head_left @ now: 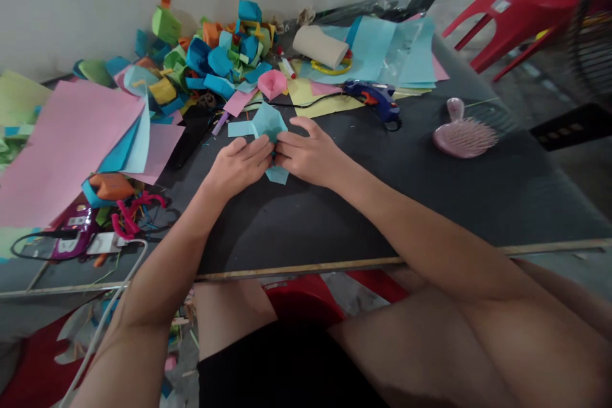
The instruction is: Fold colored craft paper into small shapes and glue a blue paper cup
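A light blue folded paper piece [268, 123] lies on the dark table [363, 204] in the middle. My left hand [238, 166] pinches its left side with fingers pressed together. From the right, my right hand [308, 154] grips the same piece, fingertips meeting the left hand's at the paper's centre. Part of the paper pokes out below my hands; more of it sticks up behind them.
A heap of folded coloured paper shapes [217, 57] sits at the back. Pink sheets [67, 140] lie left. A blue glue gun [377, 101], cardboard roll [320, 46], pink hairbrush [463, 134] and scissors [129, 217] are around. Red chairs [521, 6] stand right.
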Action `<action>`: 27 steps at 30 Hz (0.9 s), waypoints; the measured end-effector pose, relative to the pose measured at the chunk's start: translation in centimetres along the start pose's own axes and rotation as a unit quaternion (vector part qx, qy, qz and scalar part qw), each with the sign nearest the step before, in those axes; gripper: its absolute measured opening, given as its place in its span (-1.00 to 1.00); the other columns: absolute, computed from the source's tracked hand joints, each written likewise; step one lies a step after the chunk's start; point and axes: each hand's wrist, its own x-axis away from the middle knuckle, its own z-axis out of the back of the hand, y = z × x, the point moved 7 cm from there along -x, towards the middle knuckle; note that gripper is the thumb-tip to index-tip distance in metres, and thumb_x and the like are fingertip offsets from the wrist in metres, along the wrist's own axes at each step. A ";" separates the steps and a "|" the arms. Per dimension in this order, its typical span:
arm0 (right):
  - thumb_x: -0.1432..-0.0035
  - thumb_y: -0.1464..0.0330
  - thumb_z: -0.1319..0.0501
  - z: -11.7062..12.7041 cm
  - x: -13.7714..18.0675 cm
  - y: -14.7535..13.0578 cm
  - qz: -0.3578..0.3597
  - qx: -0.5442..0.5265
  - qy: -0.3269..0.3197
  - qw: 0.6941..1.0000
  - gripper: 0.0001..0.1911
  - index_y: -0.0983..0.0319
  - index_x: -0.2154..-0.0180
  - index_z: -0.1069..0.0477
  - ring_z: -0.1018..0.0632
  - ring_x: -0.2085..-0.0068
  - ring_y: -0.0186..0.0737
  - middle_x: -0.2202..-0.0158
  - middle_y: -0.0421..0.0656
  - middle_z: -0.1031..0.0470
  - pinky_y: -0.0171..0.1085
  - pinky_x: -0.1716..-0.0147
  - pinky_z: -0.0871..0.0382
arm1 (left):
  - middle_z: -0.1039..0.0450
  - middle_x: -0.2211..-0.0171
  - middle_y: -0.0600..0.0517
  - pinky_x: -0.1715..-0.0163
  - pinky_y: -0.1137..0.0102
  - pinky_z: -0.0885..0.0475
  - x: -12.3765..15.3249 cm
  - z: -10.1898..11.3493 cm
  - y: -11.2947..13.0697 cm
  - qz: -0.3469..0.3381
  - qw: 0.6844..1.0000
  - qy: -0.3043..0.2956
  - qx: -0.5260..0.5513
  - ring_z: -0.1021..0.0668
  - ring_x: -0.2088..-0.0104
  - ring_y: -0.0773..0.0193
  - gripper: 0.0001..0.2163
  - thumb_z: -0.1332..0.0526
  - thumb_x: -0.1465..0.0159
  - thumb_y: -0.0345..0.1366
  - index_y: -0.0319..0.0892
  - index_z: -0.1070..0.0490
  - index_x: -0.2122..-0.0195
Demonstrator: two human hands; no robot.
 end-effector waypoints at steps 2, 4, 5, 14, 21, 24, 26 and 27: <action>-0.38 0.47 0.10 -0.1 -0.1 0.0 -0.025 -0.008 -0.008 1.000 -0.52 0.13 0.37 -0.55 -0.46 0.06 -0.10 0.37 -0.11 -0.50 0.06 -0.13 -0.21 | -0.51 -0.02 -0.08 0.00 0.22 -0.34 -0.1 0.0 0.3 0.013 1.000 0.001 -0.003 -0.46 -0.14 0.17 -0.65 0.14 -0.45 -0.45 -0.14 -0.46 0.18; -0.39 0.47 0.15 -0.4 -0.2 0.0 -0.042 -0.013 -0.027 0.999 -0.48 0.15 0.36 -0.55 -0.47 0.06 -0.08 0.35 -0.09 -0.51 0.05 -0.09 -0.26 | -0.50 -0.02 -0.10 -0.01 0.22 -0.33 -0.3 -0.1 0.6 0.032 0.999 0.004 0.019 -0.45 -0.16 0.15 -0.63 0.16 -0.44 -0.48 -0.15 -0.46 0.14; -0.39 0.46 0.16 -0.6 -0.2 0.0 -0.049 -0.016 -0.035 0.998 -0.48 0.16 0.35 -0.56 -0.48 0.06 -0.06 0.34 -0.07 -0.52 0.05 -0.08 -0.28 | -0.50 -0.01 -0.10 -0.02 0.22 -0.32 -0.4 -0.3 0.7 0.041 0.998 0.006 0.038 -0.45 -0.17 0.15 -0.63 0.15 -0.42 -0.49 -0.15 -0.46 0.12; -0.39 0.47 0.19 -1.0 1.2 0.3 -0.037 0.004 -0.024 0.999 -0.47 0.15 0.33 -0.53 -0.46 0.10 -0.09 0.34 -0.09 -0.53 0.08 -0.09 -0.25 | -0.48 0.05 -0.08 -0.08 0.13 -0.28 -0.5 -0.7 1.0 0.045 0.999 0.006 0.019 -0.39 -0.19 0.12 -0.65 0.14 -0.41 -0.51 -0.14 -0.42 0.25; -0.36 0.48 0.06 -1.1 1.5 0.3 -0.033 -0.035 -0.030 0.998 -0.59 0.12 0.28 -0.54 -0.41 0.03 -0.07 0.30 -0.11 -0.52 0.07 -0.11 -0.16 | -0.48 0.25 -0.05 0.03 0.24 -0.31 -0.2 -0.5 1.4 -0.020 1.000 0.018 -0.011 -0.46 -0.03 0.17 -0.65 0.10 -0.42 -0.48 -0.15 -0.46 0.31; -0.38 0.49 0.11 -0.7 1.9 -0.8 -0.006 -0.017 -0.034 0.999 -0.57 0.15 0.23 -0.52 -0.40 0.00 -0.08 0.17 -0.08 -0.52 0.00 -0.03 -0.20 | -0.48 0.38 -0.03 0.18 0.30 -0.32 -0.4 -1.0 2.4 -0.033 0.998 -0.010 -0.050 -0.51 0.14 0.21 -0.60 0.14 -0.42 -0.48 -0.15 -0.47 0.35; -0.38 0.52 0.17 -0.5 2.2 -1.6 0.000 0.010 -0.036 0.999 -0.54 0.19 0.23 -0.50 -0.41 0.09 -0.10 0.16 -0.04 -0.50 -0.06 0.10 -0.22 | -0.45 0.50 -0.04 0.29 0.28 -0.31 -0.8 -1.5 3.2 -0.019 0.996 -0.036 -0.082 -0.52 0.31 0.19 -0.62 0.10 -0.38 -0.52 -0.18 -0.48 0.40; -0.38 0.54 0.19 -0.5 2.4 -1.9 -0.004 0.025 -0.040 0.999 -0.52 0.21 0.26 -0.50 -0.41 0.15 -0.11 0.22 -0.03 -0.50 -0.08 0.19 -0.21 | -0.44 0.55 -0.05 0.34 0.27 -0.29 -1.0 -1.7 3.5 -0.002 0.994 -0.045 -0.095 -0.51 0.40 0.19 -0.63 0.07 -0.34 -0.55 -0.20 -0.48 0.43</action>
